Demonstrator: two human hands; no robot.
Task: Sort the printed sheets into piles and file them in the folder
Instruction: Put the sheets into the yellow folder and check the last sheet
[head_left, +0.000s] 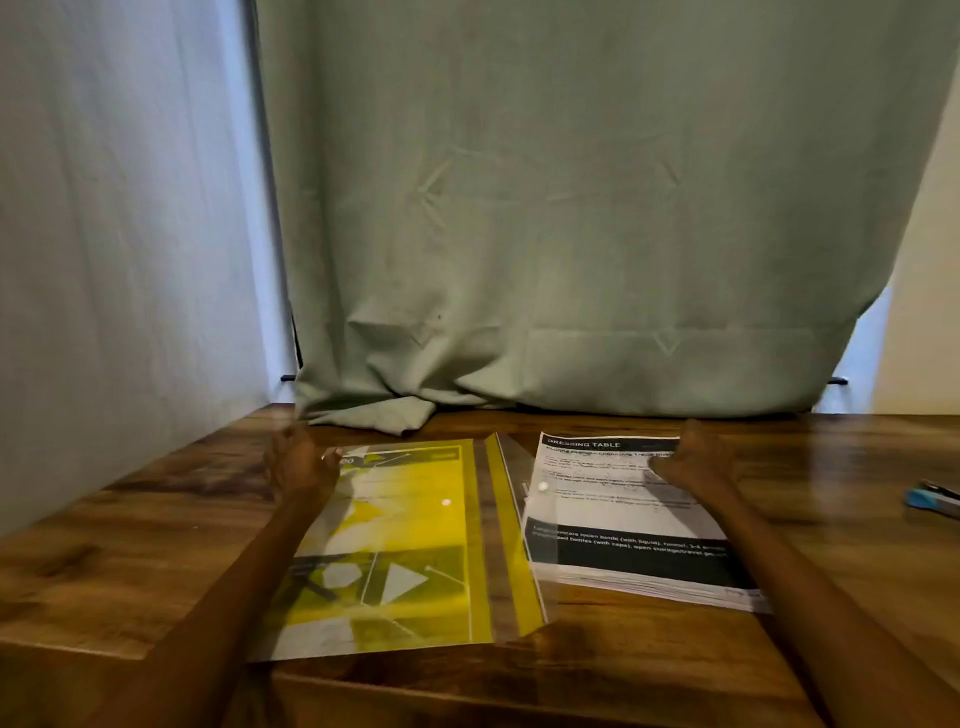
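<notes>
A glossy yellow folder (410, 545) lies flat on the wooden table (130, 561), whose brown grain is dark and streaked. The folder is rectangular, with a clear plastic cover that catches the light and pale geometric shapes printed on it: triangles, a hexagon, thin white lines. Just right of the folder sits a thick stack of printed sheets (634, 525), white paper with black bands and the heading "DRESSING TABLE" on top; its near edge shows many thin layers. The left hand (298, 462) rests at the folder's far left corner, fingers loosely bent; whether it grips the cover I cannot tell. The right hand (693, 460) lies on the stack's far right corner, fingers seemingly flat on the paper. Behind the folder hangs a soft, creased sage-green cloth (571, 208). Far right of the folder lies a small blue object (932, 500), blurred.
</notes>
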